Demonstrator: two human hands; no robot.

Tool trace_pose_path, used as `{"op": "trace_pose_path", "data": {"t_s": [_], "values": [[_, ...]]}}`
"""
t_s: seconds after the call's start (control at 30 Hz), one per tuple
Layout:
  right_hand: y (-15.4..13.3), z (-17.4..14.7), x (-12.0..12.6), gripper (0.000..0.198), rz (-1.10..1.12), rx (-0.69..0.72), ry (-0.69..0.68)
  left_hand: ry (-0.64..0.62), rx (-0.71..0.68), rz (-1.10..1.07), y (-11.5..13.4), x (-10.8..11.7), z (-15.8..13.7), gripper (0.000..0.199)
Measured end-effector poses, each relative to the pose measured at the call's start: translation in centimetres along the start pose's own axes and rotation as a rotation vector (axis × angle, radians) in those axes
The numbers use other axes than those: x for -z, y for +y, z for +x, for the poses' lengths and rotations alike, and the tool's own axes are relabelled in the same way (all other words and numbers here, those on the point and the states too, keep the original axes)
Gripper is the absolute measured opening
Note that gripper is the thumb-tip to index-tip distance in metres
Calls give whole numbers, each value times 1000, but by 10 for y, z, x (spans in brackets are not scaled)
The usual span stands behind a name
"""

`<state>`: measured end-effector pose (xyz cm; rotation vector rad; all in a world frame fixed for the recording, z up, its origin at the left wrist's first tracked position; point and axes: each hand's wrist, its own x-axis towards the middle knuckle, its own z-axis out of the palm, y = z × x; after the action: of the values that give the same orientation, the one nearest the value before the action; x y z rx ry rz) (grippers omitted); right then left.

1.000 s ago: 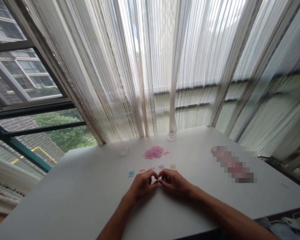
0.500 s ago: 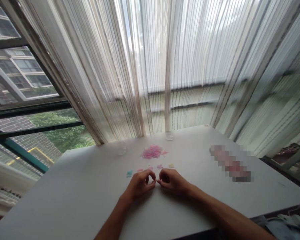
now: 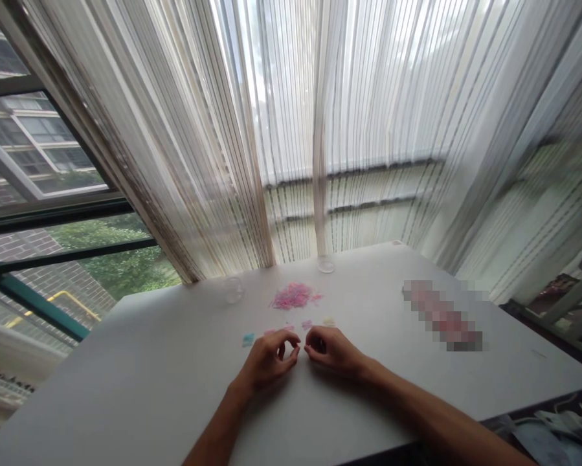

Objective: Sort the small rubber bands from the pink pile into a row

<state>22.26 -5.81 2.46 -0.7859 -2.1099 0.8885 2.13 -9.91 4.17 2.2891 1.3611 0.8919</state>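
Over the white table (image 3: 164,362), my left hand (image 3: 266,359) and my right hand (image 3: 338,351) face each other, fingertips a narrow gap apart. The left thumb and index finger curve together into a ring. On the right, thumb and forefinger are pinched, the other fingers curled. Anything between either hand's fingertips is too small to make out. Just beyond the hands lies a row of small coloured bits: a teal group (image 3: 248,340), pinkish ones partly behind my left hand, a purple group (image 3: 306,324) and a yellow group (image 3: 329,321). Farther back is a loose pile of pink strip-like pieces (image 3: 292,296).
Two clear round containers stand near the back edge, one at left (image 3: 233,290) and one at right (image 3: 326,265). A pixelated reddish object (image 3: 443,317) lies on the right side. Cables (image 3: 562,421) sit at the lower right corner. Striped sheer curtains (image 3: 368,129) hang behind the table.
The view has shifted slightly, moving the table items a little left in the picture. The left thumb and index fingertips look slightly farther apart; the right hand keeps its pinch.
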Motion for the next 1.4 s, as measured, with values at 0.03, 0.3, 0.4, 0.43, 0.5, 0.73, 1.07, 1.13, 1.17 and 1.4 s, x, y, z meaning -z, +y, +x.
{"op": "trace_pose_path", "data": {"t_s": [0.03,0.3,0.4,0.43,0.5,0.73,1.07,1.13,1.17,1.4], "values": [[0,0,0,3,1,-2,3,-5,-2,-1,-1,0,0,14],[0,1,-1,4,-9,-12,5,-10,-31,46,-3,-1,0,14],[0,1,-1,5,-7,-4,6,-7,-45,50,-2,1,1,17],[0,1,-1,5,-5,-1,6,-6,-47,50,-2,1,1,17],[0,1,0,5,-2,8,3,-4,-48,42,-1,1,1,17],[-1,1,0,4,11,17,-2,-6,-31,19,0,2,0,17],[-1,2,0,4,-5,-3,25,2,-24,-5,2,4,2,19],[1,2,-1,4,2,-9,33,2,-23,-13,2,4,2,18],[2,2,-1,4,4,-10,36,3,-23,-14,1,3,2,18],[3,2,-1,5,3,-9,39,31,-19,-19,-5,3,2,17]]}}
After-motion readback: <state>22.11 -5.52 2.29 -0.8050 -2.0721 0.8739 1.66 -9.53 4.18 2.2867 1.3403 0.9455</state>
